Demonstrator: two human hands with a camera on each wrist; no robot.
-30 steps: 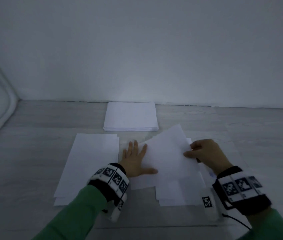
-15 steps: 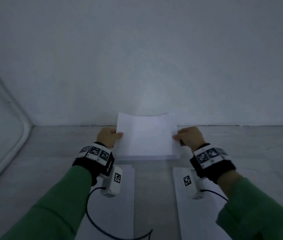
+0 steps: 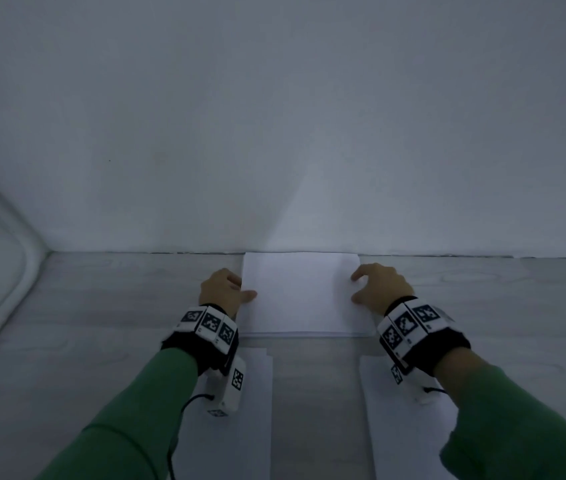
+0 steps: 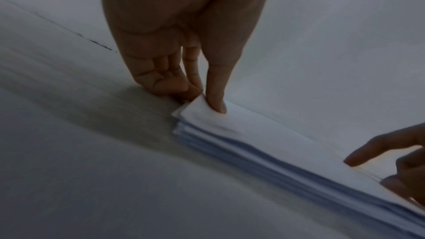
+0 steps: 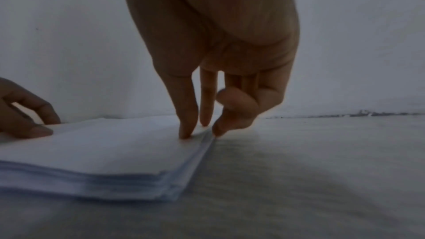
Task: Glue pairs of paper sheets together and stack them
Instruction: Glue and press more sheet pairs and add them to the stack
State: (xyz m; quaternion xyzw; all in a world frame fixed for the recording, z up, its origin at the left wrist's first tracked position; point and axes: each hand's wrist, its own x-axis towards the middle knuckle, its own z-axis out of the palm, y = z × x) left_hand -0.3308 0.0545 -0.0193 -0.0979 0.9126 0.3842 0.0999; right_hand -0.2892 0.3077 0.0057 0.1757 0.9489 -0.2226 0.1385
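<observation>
Against the wall (image 3: 274, 133), at the far edge of the floor (image 3: 101, 306), the stack of glued sheets (image 3: 300, 294) is seen lying flat, and the top sheet (image 4: 264, 134) is being settled onto it by both hands. The left hand (image 3: 222, 291) is placed at the stack's left edge: in the left wrist view its thumb (image 4: 215, 95) is pressed on the top sheet near a corner while the curled fingers (image 4: 165, 79) are tucked against the edge below, so the paper is pinched there. The right hand (image 3: 380, 287) is set at the right edge; in the right wrist view the thumb tip (image 5: 187, 130) is pressed down on the top sheet and the other fingers (image 5: 232, 112) are curled just over the side of the stack, touching its edge. Whether the sheet is truly gripped on that side or only pressed cannot be told for certain.

The step in hand is judged to be squaring the new pair on the stack. It is done well if the edges are nudged inward from both sides at once, so the sheet is not skewed, and if the corners are checked against those below before the pinch is let go. Light pressure is advised, since thin paper is easily buckled. Two further lots of loose paper, the left pile (image 3: 240, 445) and the right pile (image 3: 409, 445), are seen nearer the person, well apart from the stack and partly under the green sleeves (image 3: 143, 410).
</observation>
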